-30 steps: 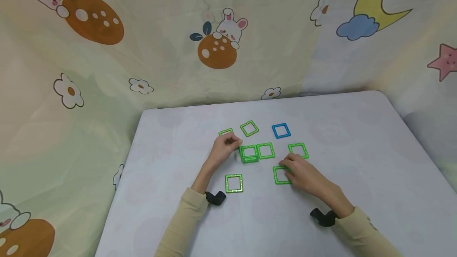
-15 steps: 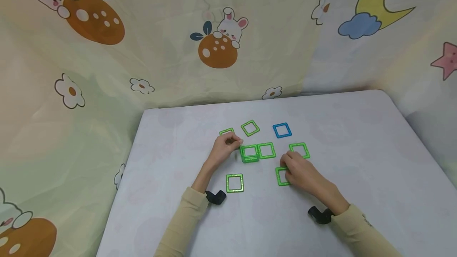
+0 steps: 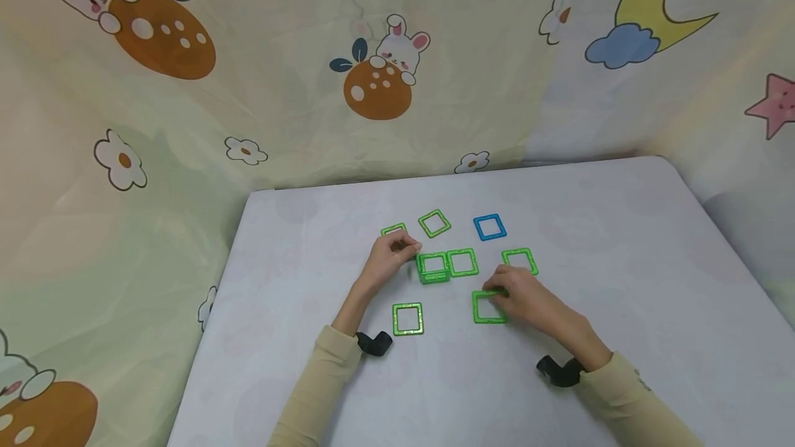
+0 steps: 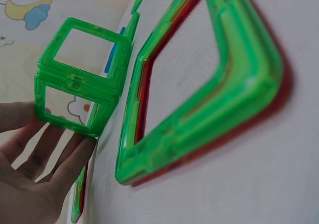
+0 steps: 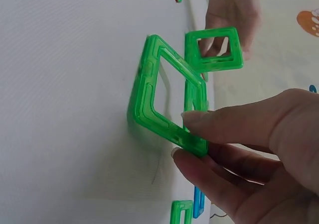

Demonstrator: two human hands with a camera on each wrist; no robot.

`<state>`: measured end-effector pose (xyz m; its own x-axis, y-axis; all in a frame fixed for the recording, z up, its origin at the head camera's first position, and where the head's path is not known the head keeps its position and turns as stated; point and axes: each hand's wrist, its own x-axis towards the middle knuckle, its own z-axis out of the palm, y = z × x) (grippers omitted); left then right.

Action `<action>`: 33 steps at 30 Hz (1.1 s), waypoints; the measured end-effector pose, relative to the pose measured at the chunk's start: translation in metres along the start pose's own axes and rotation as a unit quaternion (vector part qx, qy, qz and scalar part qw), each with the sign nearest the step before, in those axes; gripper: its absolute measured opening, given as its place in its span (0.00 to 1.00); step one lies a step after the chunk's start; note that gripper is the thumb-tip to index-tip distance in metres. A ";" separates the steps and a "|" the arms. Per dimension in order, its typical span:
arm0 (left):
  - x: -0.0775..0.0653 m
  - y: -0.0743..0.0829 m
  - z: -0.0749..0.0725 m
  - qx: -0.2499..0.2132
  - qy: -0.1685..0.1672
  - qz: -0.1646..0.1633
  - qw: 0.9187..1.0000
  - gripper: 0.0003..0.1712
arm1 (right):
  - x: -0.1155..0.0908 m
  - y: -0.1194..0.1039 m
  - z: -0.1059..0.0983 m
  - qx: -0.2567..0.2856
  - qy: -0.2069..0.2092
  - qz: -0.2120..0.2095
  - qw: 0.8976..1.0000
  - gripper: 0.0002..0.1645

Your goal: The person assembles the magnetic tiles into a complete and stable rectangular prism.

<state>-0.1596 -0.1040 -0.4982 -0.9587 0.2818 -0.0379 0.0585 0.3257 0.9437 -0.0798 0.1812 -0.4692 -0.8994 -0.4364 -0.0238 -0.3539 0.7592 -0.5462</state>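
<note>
My left hand [image 3: 388, 261] grips the left side of a small structure of green magnetic tiles [image 3: 435, 279], joined at their edges and standing on the table. In the left wrist view, the thumb and fingers lie along the structure's lower tile [image 4: 70, 125]. A green square tile [image 3: 462, 274] adjoins it on the right. To the right and nearer, my right hand [image 3: 528, 299] pinches a loose green magnetic tile [image 5: 144, 94] between thumb and fingers. That tile is tilted and looks raised off the table in the right wrist view; it is apart from the structure in the head view.
Another green tile [image 3: 407, 332] lies in front of the structure. Behind are a green tile [image 3: 434, 234], a blue tile [image 3: 491, 238] and a green tile [image 3: 394, 229] partly behind the left hand. One more green tile [image 3: 529, 261] lies beyond the right hand. The white table [image 3: 298, 364] meets a patterned cloth.
My right hand, with its green tile, moved slightly right and then back left toward the structure. The left hand and the structure stay in place.
</note>
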 end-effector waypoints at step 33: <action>0.001 -0.004 -0.004 -0.022 -0.012 0.002 1.000 0.07 | 0.032 -0.032 -0.002 -0.038 0.094 -0.018 0.995 0.09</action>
<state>-0.1622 -0.1084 -0.5007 -0.9518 0.3042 -0.0406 0.0502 0.2847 0.9573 -0.0978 0.1439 -0.4506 -0.9154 -0.3712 0.1560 -0.3987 0.7817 -0.4795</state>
